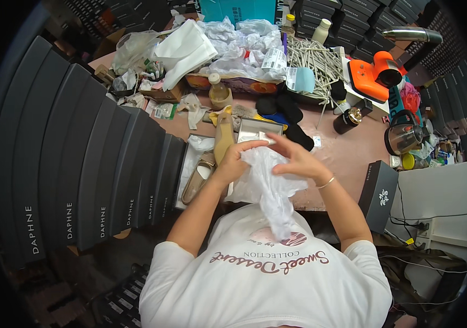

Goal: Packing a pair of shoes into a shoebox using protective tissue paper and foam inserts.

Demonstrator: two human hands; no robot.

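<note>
A crumpled sheet of white tissue paper [272,186] hangs between my hands, its lower end against my shirt. My left hand [237,159] is closed on the paper's upper left edge. On the other side, my right hand [302,161] has thumb and fingers apart, with the fingertips at the paper's top. Left of my hands lies an open shoebox [181,205] with a beige flat shoe [194,186] and white paper in it. A second beige shoe [224,136] shows its sole just beyond my left hand. Behind the paper is a white-lined box part [252,127], partly hidden.
Tall stacked dark shoeboxes [91,164] line the left side. Across the back are a heap of white tissue [239,41], paper sticks [315,63] and an orange tape dispenser [373,79]. A dark jar [348,120], glass kettle [405,136] and upright dark box [380,194] stand right.
</note>
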